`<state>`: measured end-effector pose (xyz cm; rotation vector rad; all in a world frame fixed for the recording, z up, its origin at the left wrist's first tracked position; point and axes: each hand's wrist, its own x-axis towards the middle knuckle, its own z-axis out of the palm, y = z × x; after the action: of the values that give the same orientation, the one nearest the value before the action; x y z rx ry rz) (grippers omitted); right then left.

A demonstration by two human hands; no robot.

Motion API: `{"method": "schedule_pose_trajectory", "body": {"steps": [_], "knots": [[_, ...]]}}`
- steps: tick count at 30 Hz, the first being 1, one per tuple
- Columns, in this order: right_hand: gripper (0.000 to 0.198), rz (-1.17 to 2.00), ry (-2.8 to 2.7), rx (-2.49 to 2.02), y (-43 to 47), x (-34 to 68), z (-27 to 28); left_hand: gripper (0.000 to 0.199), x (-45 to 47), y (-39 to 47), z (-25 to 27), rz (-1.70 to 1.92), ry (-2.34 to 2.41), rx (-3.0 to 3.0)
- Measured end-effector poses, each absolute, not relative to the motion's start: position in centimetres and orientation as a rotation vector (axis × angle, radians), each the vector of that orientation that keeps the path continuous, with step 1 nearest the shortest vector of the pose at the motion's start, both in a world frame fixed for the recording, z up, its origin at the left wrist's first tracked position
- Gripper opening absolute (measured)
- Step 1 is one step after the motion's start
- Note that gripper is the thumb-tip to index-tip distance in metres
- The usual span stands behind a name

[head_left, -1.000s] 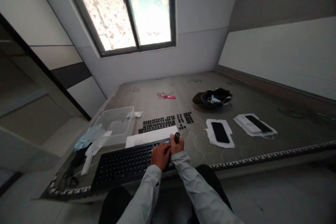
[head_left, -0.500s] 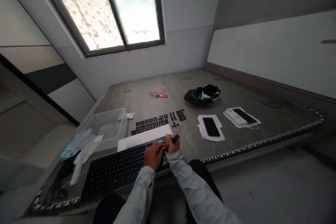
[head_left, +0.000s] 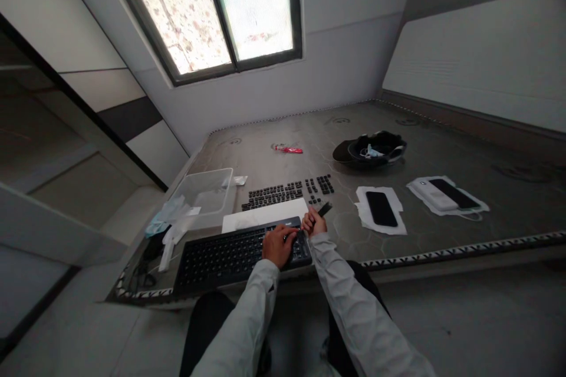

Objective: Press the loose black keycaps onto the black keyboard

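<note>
A black keyboard (head_left: 221, 256) lies along the near edge of the covered surface, tilted slightly. Over its right part is my left hand (head_left: 277, 245), palm down, thumb and forefinger curled together; whatever may be between them is too small to make out. Beside it, at the keyboard's upper right corner, my right hand (head_left: 315, 222) is closed round a slim dark-handled tool (head_left: 326, 208), whose handle end sticks out up and right. The tool's working end is hidden by the fingers. Behind the keyboard sits a white sheet (head_left: 265, 213), and past it rows of loose black keycaps (head_left: 274, 194).
At left stand a clear plastic tub (head_left: 207, 188) and plastic wrapping (head_left: 174, 230). A red packet (head_left: 289, 149) lies farther back. To the right are a cap (head_left: 371, 149) with a mask inside, a phone (head_left: 381, 208) on white paper, and another dark phone (head_left: 453, 193) beside a white device.
The view has shifted, so everything appears farther right. My right hand has lifted slightly and turned, still gripping the tool. Both hands remain at the keyboard's right end.
</note>
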<state>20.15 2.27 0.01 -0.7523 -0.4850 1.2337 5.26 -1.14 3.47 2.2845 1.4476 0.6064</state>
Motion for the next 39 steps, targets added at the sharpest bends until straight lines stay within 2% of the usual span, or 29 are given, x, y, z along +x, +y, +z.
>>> {"method": "schedule_pose_trajectory", "body": {"steps": [8,12,19,26,32,39], "knots": [[0.054,1.173,-0.630,-0.705,1.7,18.3,0.4,0.024,5.2,-0.9,3.0,0.556,1.488,2.337],[0.049,1.129,-0.753,-0.824,1.3,17.3,0.2,0.021,5.2,-0.9,2.8,0.564,1.502,2.364],[0.053,0.859,-0.870,-1.060,1.0,17.3,-0.7,0.012,5.4,-1.0,2.6,0.583,1.502,2.338],[0.051,0.618,-1.081,-1.070,0.0,17.6,-0.7,0.010,5.3,-1.0,2.5,0.589,1.485,2.330],[0.050,0.645,-1.113,-1.003,-0.8,17.3,-1.0,0.013,5.3,-0.9,2.5,0.591,1.477,2.330],[0.053,0.914,-0.552,-0.816,0.9,17.8,-0.9,0.019,5.4,-1.0,2.7,0.601,1.445,2.327]]}}
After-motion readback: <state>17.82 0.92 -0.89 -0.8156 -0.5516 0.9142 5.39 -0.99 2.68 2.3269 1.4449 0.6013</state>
